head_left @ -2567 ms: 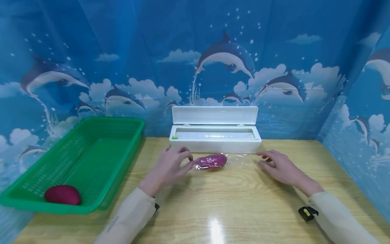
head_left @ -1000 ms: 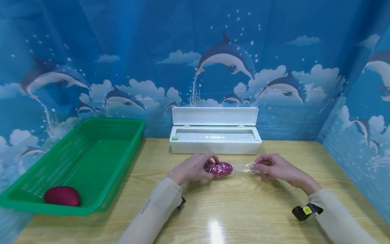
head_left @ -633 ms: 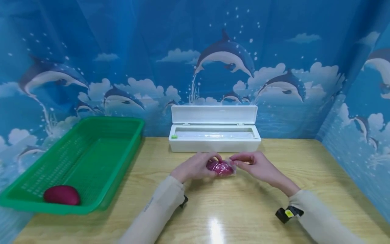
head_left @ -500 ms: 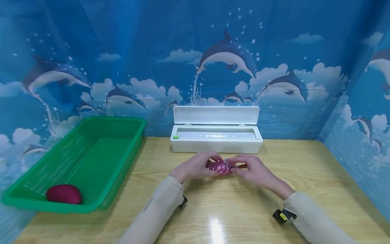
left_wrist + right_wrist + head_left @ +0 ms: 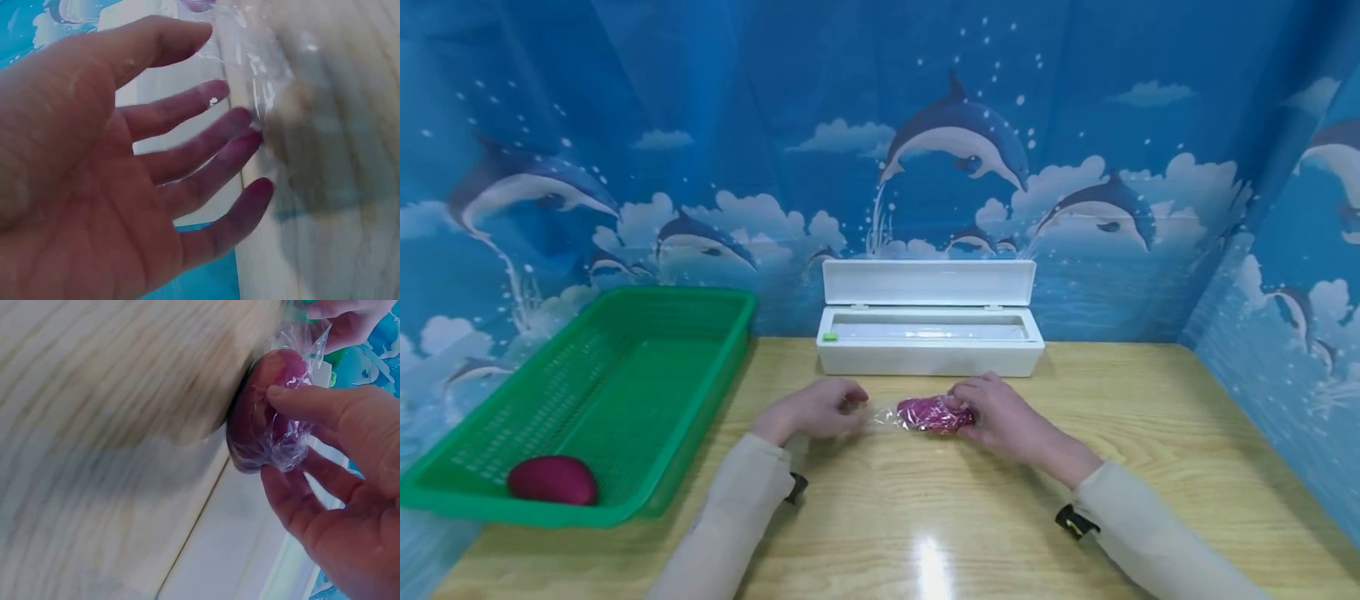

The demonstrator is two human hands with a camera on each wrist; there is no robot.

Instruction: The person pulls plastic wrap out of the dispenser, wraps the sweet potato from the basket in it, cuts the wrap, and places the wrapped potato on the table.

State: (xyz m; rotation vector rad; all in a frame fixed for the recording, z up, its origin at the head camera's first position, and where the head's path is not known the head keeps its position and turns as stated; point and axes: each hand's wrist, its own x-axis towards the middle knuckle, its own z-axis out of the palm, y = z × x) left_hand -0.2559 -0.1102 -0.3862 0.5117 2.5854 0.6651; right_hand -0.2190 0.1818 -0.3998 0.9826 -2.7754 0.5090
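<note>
A purple-red sweet potato (image 5: 927,414) lies on the table, wrapped in clear cling film. My right hand (image 5: 1003,421) holds its right end, thumb on top and fingers at the end where the film is bunched, as the right wrist view shows on the sweet potato (image 5: 262,412). From its left end a loose tail of cling film (image 5: 886,416) sticks out. Close to that tail is my left hand (image 5: 816,408); in the left wrist view the left hand (image 5: 144,150) has thumb and fingers spread apart, with film (image 5: 256,69) by the fingertips.
Behind the hands stands a white cling film dispenser (image 5: 930,360), lid raised, with a green slider (image 5: 830,337) at its left. A green basket (image 5: 700,408) on the left contains another purple-red sweet potato (image 5: 553,480). A dolphin-print curtain (image 5: 805,100) backs the wooden table (image 5: 1000,533).
The right hand folded the right film tail in against the sweet potato and now holds that end. My left hand has let go of the sweet potato and moved left to the other tail.
</note>
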